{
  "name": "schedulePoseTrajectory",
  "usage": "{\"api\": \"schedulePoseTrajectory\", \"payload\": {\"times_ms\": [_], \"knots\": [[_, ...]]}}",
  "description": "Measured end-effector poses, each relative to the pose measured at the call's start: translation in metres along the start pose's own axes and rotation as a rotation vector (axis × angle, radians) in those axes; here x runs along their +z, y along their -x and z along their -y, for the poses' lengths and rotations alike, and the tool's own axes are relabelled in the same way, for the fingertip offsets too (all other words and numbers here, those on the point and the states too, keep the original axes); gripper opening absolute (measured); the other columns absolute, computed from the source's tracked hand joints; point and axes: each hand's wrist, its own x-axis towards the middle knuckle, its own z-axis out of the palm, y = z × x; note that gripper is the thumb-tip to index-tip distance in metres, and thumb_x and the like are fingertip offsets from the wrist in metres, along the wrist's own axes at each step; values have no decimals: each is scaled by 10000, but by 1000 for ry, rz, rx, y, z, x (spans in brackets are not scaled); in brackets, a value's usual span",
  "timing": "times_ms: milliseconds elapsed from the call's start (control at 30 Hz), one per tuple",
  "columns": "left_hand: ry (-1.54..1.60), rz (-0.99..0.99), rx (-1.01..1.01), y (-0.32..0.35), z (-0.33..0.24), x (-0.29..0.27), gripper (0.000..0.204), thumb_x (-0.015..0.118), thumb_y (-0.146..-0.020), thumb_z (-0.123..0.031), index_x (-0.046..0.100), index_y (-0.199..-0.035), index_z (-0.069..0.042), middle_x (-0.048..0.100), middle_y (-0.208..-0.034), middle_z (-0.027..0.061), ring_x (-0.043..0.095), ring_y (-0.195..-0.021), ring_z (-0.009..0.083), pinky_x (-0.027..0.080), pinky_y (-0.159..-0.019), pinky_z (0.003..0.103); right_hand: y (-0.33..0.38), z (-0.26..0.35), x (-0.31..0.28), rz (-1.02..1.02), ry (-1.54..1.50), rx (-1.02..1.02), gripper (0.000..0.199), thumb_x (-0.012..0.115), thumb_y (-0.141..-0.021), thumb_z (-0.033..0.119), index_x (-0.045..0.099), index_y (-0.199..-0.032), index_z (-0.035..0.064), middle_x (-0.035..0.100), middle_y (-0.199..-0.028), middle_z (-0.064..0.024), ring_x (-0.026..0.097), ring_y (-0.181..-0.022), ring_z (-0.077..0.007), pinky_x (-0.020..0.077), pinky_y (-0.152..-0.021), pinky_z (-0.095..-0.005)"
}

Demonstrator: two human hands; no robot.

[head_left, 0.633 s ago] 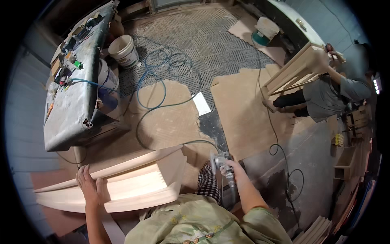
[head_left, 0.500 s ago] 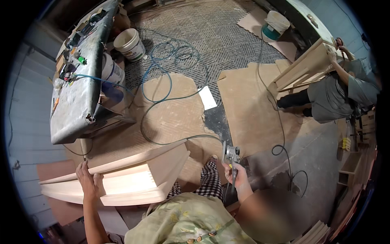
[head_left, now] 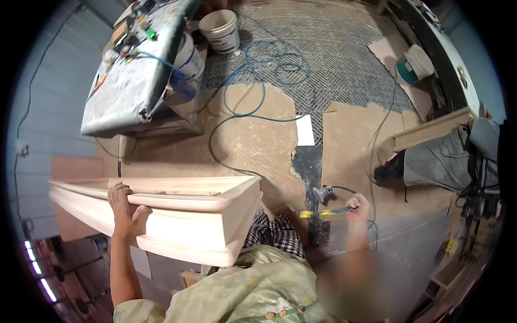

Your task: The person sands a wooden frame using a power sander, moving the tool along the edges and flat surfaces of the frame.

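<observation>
My left hand (head_left: 127, 211) grips the upper rim of a pale wooden box with moulded edges (head_left: 183, 229), fingers over the rim and thumb on its outer side. The box is tilted in front of my body, and its hollow inside shows. Off to the right, my right hand (head_left: 357, 208) is closed round a dark air hose (head_left: 340, 210). Beside that hand is a grey metal air tool (head_left: 322, 194), probably a sander. Yellow bands (head_left: 307, 214) mark the hose near it. Whether the tool hangs or rests on the floor I cannot tell.
A cluttered, covered workbench (head_left: 126, 81) stands at the far left, with a white bucket (head_left: 219, 32) beside it. Blue hose (head_left: 264, 97) lies coiled over cardboard (head_left: 253, 140) and patterned matting. At right, another person (head_left: 436, 161) works near a wooden piece (head_left: 431, 129).
The box has tipped so its inside shows. My right hand has moved right and now holds the hose instead of the tool's body. The view has shifted, and the other person has bent lower.
</observation>
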Motion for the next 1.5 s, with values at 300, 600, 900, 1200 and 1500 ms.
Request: {"api": "schedulePoseTrajectory", "payload": {"times_ms": [300, 600, 900, 1200, 1500], "knots": [[45, 6, -112, 3, -9, 0, 629, 649, -715, -458, 485, -1083, 26, 453, -1214, 233, 384, -1180, 403, 280, -1022, 492, 4, 49, -82, -157, 37, -217, 250, 551, -804, 94, 407, -601, 115, 400, -527, 19, 362, -431, -120, 329, -437, -247], [-130, 39, -96, 10, 12, 8, 630, 539, -817, -445, 447, -1193, 52, 436, -1267, 248, 385, -1209, 402, 267, -1053, 481, 11, 151, -58, -116, 321, 105, 65, 500, -892, 69, 487, -830, 56, 365, -516, 55, 334, -401, -68, 304, -383, -217], [-196, 41, -147, 5, -17, -4, 641, 425, -869, -463, 421, -1219, 74, 441, -1251, 275, 363, -1227, 440, 259, -1063, 504, 5, 126, 36, 9, 361, 198, 223, 509, -919, 146, 422, -715, 115, 386, -571, 26, 359, -464, -88, 310, -441, -229], [-221, 73, -178, 2, -18, -3, 762, 367, -870, -614, 422, -1226, 56, 451, -1252, 255, 365, -1239, 435, 226, -1076, 521, -16, 105, 50, -88, 330, 196, 267, 489, -910, 99, 376, -670, 126, 347, -559, 16, 313, -443, -93, 288, -409, -224], [-287, 102, -365, 3, -35, -4, 923, 315, -822, -747, 369, -1370, -6, 309, -1455, 232, 236, -1372, 420, 162, -1121, 536, -103, 170, 247, 150, 349, -36, 341, 475, -879, 85, 348, -567, 141, 361, -543, 23, 324, -418, -88, 295, -399, -222]]}}
